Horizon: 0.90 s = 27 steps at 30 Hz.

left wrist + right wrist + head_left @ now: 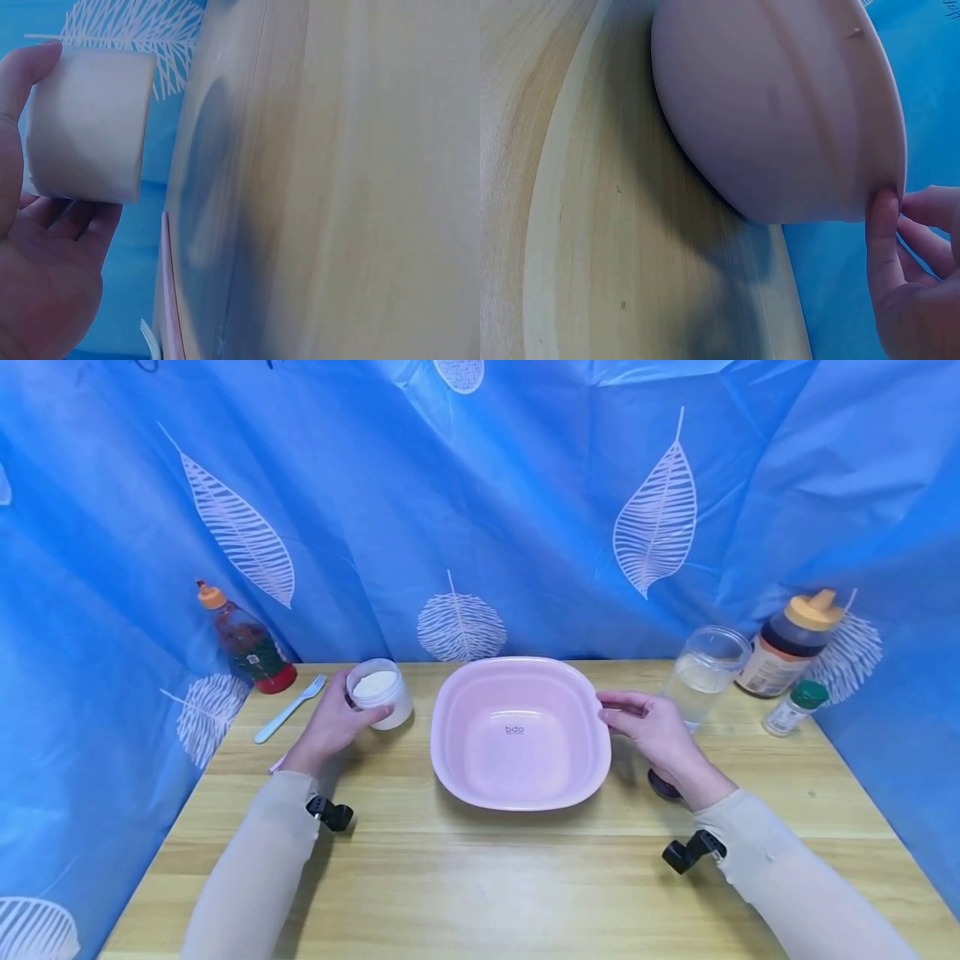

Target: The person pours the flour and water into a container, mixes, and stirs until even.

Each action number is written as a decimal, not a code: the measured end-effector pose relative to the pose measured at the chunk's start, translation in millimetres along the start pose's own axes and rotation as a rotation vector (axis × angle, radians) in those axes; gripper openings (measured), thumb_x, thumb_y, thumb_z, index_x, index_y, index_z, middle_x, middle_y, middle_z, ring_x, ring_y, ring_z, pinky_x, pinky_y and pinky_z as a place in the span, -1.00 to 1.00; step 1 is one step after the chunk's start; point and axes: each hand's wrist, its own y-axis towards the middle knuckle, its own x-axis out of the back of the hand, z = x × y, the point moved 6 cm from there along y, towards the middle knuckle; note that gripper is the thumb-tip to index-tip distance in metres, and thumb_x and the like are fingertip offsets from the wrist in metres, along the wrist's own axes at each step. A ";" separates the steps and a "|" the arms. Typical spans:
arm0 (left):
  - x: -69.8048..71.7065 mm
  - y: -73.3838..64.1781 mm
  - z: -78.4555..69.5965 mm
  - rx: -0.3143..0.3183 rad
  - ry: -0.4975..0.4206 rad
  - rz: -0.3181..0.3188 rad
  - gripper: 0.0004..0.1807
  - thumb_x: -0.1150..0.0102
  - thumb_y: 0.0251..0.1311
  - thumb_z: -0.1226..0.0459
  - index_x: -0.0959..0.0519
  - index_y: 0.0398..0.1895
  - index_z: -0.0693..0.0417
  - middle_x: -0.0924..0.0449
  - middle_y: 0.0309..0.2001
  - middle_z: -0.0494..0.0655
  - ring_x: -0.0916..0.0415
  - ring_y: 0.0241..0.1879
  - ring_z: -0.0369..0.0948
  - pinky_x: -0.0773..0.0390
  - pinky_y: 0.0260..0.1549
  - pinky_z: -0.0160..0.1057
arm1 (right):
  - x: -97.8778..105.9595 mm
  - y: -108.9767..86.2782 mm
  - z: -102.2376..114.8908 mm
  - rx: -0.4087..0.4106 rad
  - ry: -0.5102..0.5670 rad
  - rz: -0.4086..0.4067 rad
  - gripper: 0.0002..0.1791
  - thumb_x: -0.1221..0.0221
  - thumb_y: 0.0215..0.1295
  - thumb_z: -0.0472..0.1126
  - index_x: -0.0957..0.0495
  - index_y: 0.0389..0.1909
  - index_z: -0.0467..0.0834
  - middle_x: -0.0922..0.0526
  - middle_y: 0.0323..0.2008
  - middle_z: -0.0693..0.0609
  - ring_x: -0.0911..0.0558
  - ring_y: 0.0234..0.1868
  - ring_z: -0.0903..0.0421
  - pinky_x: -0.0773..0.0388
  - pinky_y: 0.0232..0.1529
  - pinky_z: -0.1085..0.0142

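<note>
My left hand (pixel 330 727) grips a clear jar of white powder (pixel 390 714), thumb on the near side and fingers round the far side. The left wrist view shows the same jar (pixel 90 127) raised off the wooden table, its shadow falling on the wood. To its right on the table sits a pink square basin (pixel 517 777) with "bdo" printed on its bottom. My right hand (pixel 660 735) pinches the basin's right rim between thumb and fingers; in the right wrist view the thumb (pixel 885 232) presses the outer wall just under the lip.
Left of the jar lie a light blue fork (pixel 288 710) and a thin pink utensil (pixel 171 292). A red sauce bottle (pixel 251 647) stands at back left. Behind the right hand are a jar of clear liquid (pixel 701 681), a brown sauce bottle (pixel 783 652), a green-capped shaker (pixel 791 710) and a dark round lid (pixel 662 785).
</note>
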 end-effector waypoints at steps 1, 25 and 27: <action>-0.4 -2.5 -1.4 -0.010 0.001 0.002 0.11 -0.56 0.26 -0.01 -0.07 0.65 0.20 -0.28 0.55 0.26 -0.28 0.53 0.20 -0.24 0.61 0.33 | 0.4 0.3 -0.6 -0.003 0.002 -0.001 -0.48 -0.27 0.54 -0.31 -0.49 0.40 -0.47 -0.84 0.01 0.08 -0.78 -0.09 0.40 -0.78 0.00 0.42; 3.3 -30.9 -27.8 -0.084 0.025 0.016 0.13 -0.62 0.17 0.00 -0.13 0.65 0.15 -0.33 0.54 0.19 -0.30 0.56 0.20 -0.26 0.60 0.35 | 1.5 3.1 -6.6 -0.038 0.058 -0.011 -0.41 -0.30 0.54 -0.26 -0.44 0.44 -0.48 -0.80 -0.15 0.32 -0.77 -0.08 0.41 -0.78 -0.01 0.44; 3.5 -32.2 -32.0 -0.099 0.029 0.019 0.13 -0.63 0.17 0.00 -0.14 0.65 0.16 -0.34 0.53 0.19 -0.31 0.55 0.20 -0.27 0.59 0.35 | 1.4 3.1 -6.6 -0.039 0.057 -0.014 -0.42 -0.29 0.54 -0.26 -0.44 0.44 -0.47 -0.80 -0.16 0.33 -0.77 -0.08 0.41 -0.78 -0.01 0.45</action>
